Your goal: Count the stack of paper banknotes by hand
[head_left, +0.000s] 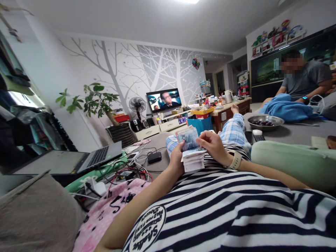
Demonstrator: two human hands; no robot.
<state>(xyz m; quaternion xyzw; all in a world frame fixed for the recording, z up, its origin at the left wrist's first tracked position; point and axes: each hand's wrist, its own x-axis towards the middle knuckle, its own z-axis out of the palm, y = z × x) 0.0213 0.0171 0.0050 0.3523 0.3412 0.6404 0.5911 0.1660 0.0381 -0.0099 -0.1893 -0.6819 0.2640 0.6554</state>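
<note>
I lie back in a striped shirt with a stack of banknotes [191,154] held over my belly. My left hand [176,159] grips the stack from the left, fingers wrapped round its lower part. My right hand [213,144], with a watch on the wrist, pinches the top notes between thumb and fingers. The upper notes are bent up and fanned.
An open laptop [78,160] and tangled cables [126,171] lie to my left. A green cushion [294,161] sits at my right. A metal bowl [265,122], remotes and another person sit further right. A television [163,99] and fan stand ahead.
</note>
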